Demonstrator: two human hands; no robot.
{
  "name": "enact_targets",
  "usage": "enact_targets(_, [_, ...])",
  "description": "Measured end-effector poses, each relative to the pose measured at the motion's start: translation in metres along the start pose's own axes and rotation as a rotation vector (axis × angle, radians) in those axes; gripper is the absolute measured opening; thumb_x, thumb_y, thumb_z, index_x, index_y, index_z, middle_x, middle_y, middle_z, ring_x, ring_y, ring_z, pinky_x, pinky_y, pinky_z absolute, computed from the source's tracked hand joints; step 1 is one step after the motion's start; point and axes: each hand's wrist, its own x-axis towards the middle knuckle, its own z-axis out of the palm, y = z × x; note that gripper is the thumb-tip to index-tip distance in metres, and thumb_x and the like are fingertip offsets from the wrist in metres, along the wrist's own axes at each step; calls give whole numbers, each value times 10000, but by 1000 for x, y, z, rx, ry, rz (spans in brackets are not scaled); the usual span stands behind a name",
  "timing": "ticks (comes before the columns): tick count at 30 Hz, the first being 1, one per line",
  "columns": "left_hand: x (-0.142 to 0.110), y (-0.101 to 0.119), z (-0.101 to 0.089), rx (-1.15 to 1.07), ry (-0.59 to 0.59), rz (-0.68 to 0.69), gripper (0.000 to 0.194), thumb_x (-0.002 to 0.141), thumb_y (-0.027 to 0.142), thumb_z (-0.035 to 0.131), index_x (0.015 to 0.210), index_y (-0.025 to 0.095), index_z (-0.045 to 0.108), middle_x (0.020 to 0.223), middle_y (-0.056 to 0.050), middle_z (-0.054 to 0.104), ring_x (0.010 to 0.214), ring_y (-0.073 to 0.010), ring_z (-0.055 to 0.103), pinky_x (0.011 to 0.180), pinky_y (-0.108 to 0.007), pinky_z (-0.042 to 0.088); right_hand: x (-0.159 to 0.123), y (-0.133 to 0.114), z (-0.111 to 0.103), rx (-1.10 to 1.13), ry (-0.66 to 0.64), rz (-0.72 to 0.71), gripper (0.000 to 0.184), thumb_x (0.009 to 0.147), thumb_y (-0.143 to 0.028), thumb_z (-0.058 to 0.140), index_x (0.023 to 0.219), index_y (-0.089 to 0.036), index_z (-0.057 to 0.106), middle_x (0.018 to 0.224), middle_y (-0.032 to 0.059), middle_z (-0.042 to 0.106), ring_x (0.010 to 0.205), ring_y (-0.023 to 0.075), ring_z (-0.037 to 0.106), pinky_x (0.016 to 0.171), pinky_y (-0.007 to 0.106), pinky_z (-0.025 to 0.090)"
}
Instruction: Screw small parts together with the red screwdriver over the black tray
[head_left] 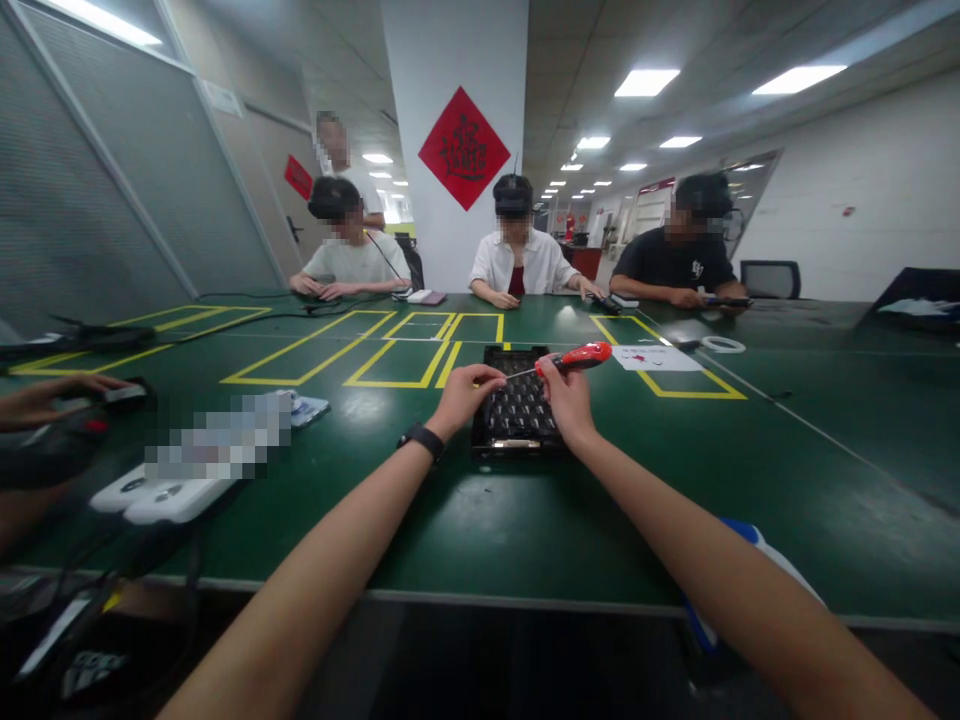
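My right hand (568, 402) is closed around a screwdriver (589, 355) with a red and black handle and a thin metal shaft. The shaft points left, and its end meets the pinched fingertips of my left hand (465, 396). Whether those fingers grip the tip itself or a small part on it is hidden. Below both hands lies an open black case (480, 440) on the green table (480, 530), its inside divided into rows of small slots holding shiny pieces. A dark band circles my left wrist.
White devices (169, 500) with cables lie left, near another person's hand (71, 395). Yellow tape (300, 381) marks rectangles on the table. A paper sheet (656, 360) and a white ring (724, 345) lie right. Several people sit opposite. A blue-and-white object (757, 545) is beside my right forearm.
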Motion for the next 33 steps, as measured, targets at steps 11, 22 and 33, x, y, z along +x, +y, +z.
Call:
enact_targets(11, [-10,-23,19,-40,328,-231,257,682,383,634,744,135,660,621,-13,605,568,-103,505,566,-217,395,11,34,-9,-15,-76,208,347,673,-412,618,896,-147,642,651,4,612,483,74,496,423,177,377])
enact_targets(22, [-10,-20,20,-24,323,-289,190,647,315,662,656,144,581,552,23,528,513,-83,460,515,-206,350,9,36,-8,-31,-109,241,390,647,-399,654,952,-157,646,697,27,644,501,79,512,417,175,380])
enact_targets(33, [-10,-27,22,-61,270,-268,193,641,321,667,687,148,596,581,12,554,530,-90,481,514,-211,372,12,32,-10,41,-11,266,355,655,-381,644,911,-136,648,654,14,627,483,70,505,416,173,379])
